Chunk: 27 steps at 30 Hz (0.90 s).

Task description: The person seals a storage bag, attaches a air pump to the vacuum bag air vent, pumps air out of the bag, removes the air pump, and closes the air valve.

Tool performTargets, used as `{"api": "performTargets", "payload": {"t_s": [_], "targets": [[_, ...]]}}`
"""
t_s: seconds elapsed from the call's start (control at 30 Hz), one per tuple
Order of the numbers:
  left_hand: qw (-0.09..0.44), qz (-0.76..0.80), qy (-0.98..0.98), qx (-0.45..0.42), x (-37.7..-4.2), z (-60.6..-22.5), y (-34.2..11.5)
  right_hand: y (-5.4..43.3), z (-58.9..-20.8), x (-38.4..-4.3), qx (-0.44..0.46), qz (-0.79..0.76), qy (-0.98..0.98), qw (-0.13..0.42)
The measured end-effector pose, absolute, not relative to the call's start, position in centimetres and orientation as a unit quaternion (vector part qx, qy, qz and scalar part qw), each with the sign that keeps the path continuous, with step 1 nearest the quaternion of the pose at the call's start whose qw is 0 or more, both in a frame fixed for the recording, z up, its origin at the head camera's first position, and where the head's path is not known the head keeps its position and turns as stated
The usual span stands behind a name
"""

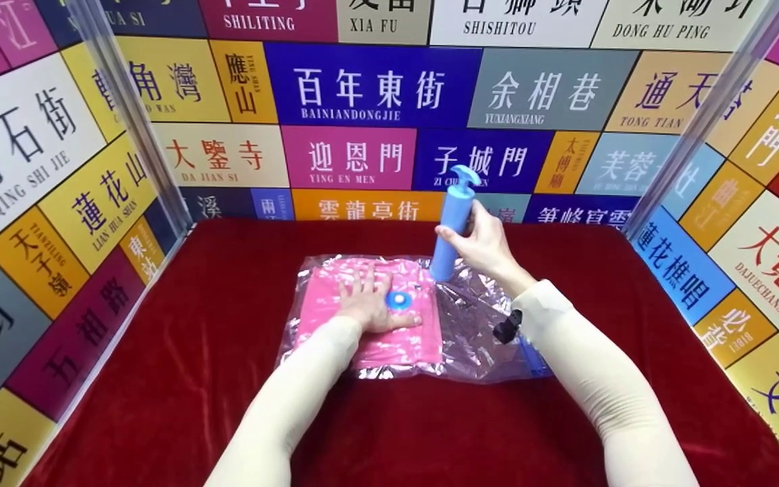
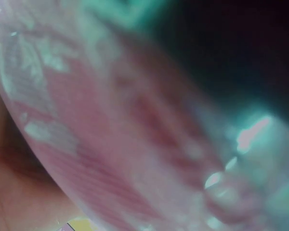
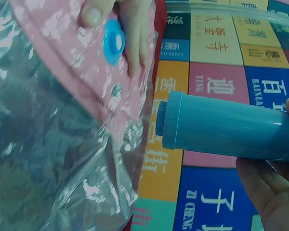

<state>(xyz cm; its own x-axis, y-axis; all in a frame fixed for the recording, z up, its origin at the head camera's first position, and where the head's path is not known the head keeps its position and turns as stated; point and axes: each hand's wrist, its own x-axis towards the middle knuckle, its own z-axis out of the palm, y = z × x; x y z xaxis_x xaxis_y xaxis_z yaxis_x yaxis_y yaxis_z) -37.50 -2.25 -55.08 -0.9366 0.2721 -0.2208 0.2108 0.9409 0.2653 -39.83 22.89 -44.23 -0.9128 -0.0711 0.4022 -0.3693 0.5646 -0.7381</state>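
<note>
A clear vacuum storage bag (image 1: 481, 325) lies flat with folded pink cloth (image 1: 325, 325) inside its left part. On top of it sits a round blue valve (image 1: 399, 300) with a pale centre. My left hand (image 1: 370, 301) rests spread on the bag, thumb and fingers on either side of the valve. My right hand (image 1: 487, 237) grips a blue hand pump (image 1: 454, 226) around its barrel, above the bag and right of the valve. In the right wrist view the pump's open end (image 3: 172, 120) points toward the bag, apart from it. The left wrist view is mostly blurred bag and cloth.
Dark red velvet (image 1: 227, 284) covers the table. Walls with printed street-name signs (image 1: 372, 84) stand behind and at both sides, with clear corner posts (image 1: 690, 122). A blue strip (image 1: 533, 357) shows at the bag's right edge, partly behind the right forearm.
</note>
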Motion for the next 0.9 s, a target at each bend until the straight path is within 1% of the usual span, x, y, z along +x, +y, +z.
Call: {"api": "performTargets", "payload": {"t_s": [0.33, 0.63, 0.9], "targets": [[0.125, 0.123, 0.977, 0.124, -37.4, -55.1, -2.3, 25.5, -44.6, -40.5, 0.099, 0.437, -0.868, 0.213], [0.125, 0.126, 0.976, 0.123, -37.3, -54.8, -2.3, 27.5, -43.9, -41.2, 0.081, 0.444, -0.857, 0.249], [0.127, 0.12, 0.977, 0.122, -37.4, -55.0, -2.3, 30.0, -44.3, -41.6, 0.043, 0.438, -0.855, 0.274]]}}
